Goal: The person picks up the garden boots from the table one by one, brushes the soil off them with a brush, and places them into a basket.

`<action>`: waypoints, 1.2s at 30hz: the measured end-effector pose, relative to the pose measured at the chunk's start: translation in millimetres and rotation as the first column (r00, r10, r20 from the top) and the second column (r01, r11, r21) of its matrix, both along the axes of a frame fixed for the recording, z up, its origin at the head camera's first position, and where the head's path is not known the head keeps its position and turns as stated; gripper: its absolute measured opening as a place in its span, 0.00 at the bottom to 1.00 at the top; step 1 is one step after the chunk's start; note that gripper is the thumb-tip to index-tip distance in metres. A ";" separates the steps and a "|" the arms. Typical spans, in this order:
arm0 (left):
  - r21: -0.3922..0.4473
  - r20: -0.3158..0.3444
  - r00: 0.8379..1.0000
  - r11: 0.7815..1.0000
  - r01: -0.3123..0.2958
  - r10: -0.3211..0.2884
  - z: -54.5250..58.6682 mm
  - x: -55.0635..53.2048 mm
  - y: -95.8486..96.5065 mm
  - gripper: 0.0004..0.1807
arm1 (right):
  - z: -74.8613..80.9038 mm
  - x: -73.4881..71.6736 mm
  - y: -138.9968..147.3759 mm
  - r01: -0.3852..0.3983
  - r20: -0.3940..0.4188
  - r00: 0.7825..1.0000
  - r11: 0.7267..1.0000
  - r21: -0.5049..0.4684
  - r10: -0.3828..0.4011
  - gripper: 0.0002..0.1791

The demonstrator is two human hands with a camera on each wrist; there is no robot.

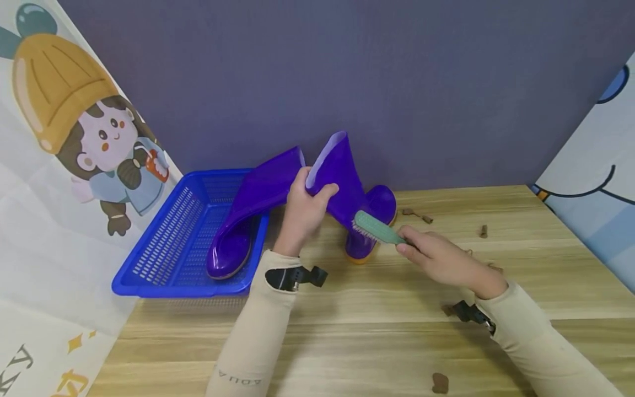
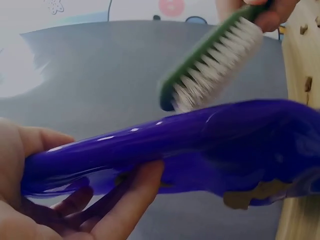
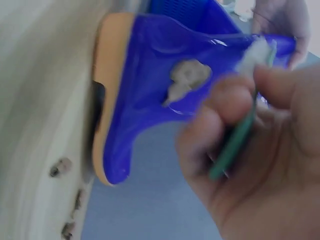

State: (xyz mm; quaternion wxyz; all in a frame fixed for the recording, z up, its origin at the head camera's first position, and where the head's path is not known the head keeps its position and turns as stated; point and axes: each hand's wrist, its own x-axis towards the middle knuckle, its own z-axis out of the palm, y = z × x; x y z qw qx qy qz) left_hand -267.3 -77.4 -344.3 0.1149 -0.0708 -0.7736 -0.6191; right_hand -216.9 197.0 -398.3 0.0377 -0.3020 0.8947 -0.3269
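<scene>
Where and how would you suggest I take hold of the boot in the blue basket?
Grip the boot by its upper shaft, probably from above: that end rises beyond the basket on the right, while the toe lies low inside.

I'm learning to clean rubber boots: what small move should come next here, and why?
Probably the right hand should shift the green, white-bristled brush onto the greyish-brown dirt patch on the purple rubber boot: the bristles appear higher up, off the patch, and the left hand grips the boot's top, which may steady it.
</scene>
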 end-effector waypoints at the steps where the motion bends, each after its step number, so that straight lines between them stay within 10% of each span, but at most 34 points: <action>1: -0.016 0.002 1.000 1.000 0.003 -0.003 0.3 -0.1 -1.7 0.23 | -1.7 -0.6 -2.2 0.018 -0.018 1.000 1.000 0.015 -0.017 0.05; 18: -0.101 0.012 1.000 0.995 0.019 -0.018 -1.2 -4.2 -14.2 0.23 | -16.5 -13.4 8.0 0.166 -0.003 0.986 0.963 0.210 -0.170 0.09; 36: -0.111 0.003 1.000 0.993 0.031 -0.031 1.8 -3.9 -12.9 0.22 | 17.0 -5.1 27.8 0.205 0.058 0.971 0.933 0.295 -0.232 0.12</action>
